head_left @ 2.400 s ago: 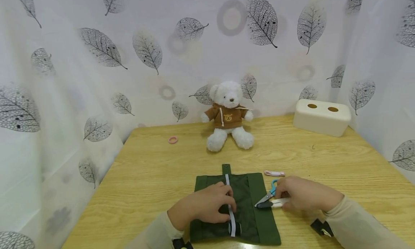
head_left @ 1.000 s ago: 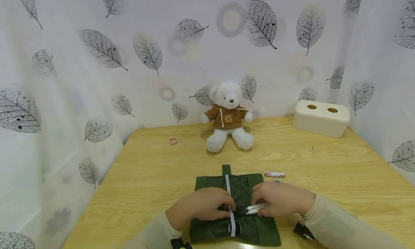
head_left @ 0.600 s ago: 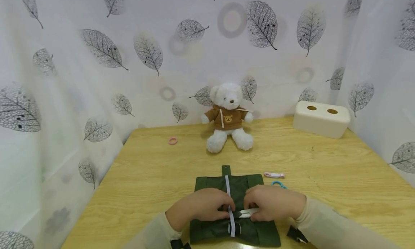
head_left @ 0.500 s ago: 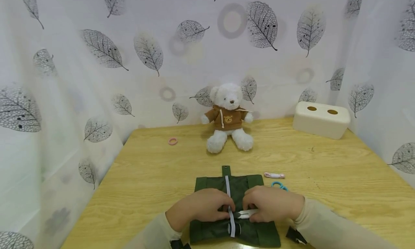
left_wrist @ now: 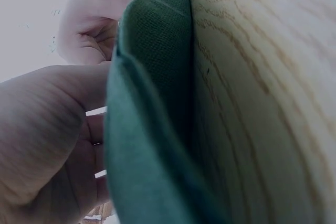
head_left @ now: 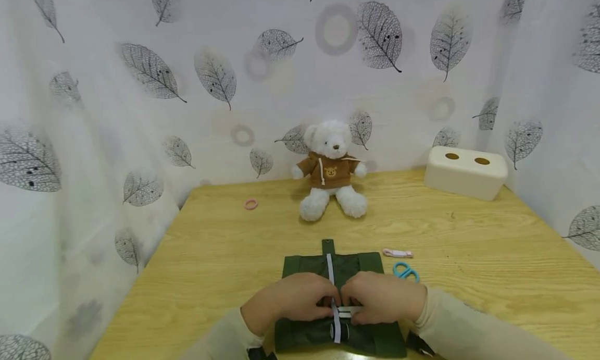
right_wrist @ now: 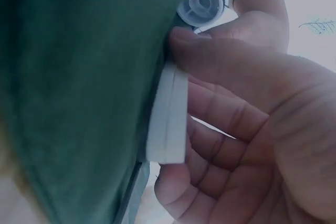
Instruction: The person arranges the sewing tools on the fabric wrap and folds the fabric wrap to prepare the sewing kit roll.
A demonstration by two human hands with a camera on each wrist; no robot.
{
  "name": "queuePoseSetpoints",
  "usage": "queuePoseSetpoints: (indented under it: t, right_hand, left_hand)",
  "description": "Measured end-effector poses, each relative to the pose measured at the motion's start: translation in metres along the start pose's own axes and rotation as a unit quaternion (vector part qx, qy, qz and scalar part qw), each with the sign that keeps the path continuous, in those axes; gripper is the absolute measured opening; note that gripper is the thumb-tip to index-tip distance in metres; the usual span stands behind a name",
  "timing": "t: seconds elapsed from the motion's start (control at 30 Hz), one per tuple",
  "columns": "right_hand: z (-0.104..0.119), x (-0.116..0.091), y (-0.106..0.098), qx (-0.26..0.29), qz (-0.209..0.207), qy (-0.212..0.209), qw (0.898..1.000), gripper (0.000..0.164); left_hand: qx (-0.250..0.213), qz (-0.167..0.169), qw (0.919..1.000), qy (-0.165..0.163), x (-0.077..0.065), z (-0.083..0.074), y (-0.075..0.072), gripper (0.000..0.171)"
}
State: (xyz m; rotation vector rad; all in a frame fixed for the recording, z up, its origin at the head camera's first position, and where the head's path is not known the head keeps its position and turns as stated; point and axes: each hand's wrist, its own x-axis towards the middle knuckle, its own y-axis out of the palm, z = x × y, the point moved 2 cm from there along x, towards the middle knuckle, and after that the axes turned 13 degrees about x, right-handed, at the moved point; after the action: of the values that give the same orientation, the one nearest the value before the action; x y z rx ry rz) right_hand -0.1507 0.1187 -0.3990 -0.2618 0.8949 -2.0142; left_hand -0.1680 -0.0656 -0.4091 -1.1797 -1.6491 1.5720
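Note:
A green fabric roll-up pouch (head_left: 389, 340) lies unfolded on the table, a white elastic strap (head_left: 330, 269) running down its middle. My left hand (head_left: 304, 296) pinches the strap midway along. From the right, my right hand (head_left: 386, 297) holds white-handled thread snips (head_left: 349, 311) between thumb and fingers; their front end lies under the strap, hidden there. The right wrist view shows the white handle (right_wrist: 168, 116) close against the green cloth. A dark thread spool (head_left: 344, 331) sits under the strap nearer me. In the left wrist view, the cloth edge (left_wrist: 152, 145) hides the fingertips.
Blue-handled scissors (head_left: 405, 272) lie right of the pouch, partly hidden by my right hand. Beyond them is a small pink-and-white bundle (head_left: 397, 253). Farther back are a pink ring (head_left: 250, 204), a white teddy bear (head_left: 330, 167) and a cream box (head_left: 465, 173) with two holes.
My right hand has picked up the snips beside the scissors and carried them left over the pouch until their dark tip went under the strap. My left hand has stayed at the strap.

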Motion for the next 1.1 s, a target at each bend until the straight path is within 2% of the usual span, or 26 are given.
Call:
queuePoseSetpoints:
  t: [0.27,0.6,0.9,1.1]
  right_hand:
    - [-0.004,0.003,0.002,-0.006,-0.010,-0.003,1.000,0.018]
    - [-0.009,-0.006,-0.005,0.002,0.023,0.020,1.000,0.019]
    - [-0.008,-0.012,-0.007,0.009,0.025,0.036,0.999,0.019]
    - [-0.006,-0.010,-0.007,0.011,0.020,0.029,0.999,0.018]
  left_hand:
    - [0.019,-0.009,0.9998,0.003,0.001,0.000,-0.001,0.012]
    - [0.014,0.003,0.9999,0.000,0.000,0.003,0.003,0.015]
    - [0.017,0.008,0.9998,-0.004,0.000,0.000,0.001,0.016]
    - [0.028,0.008,0.9996,-0.001,0.000,-0.002,0.000,0.017]
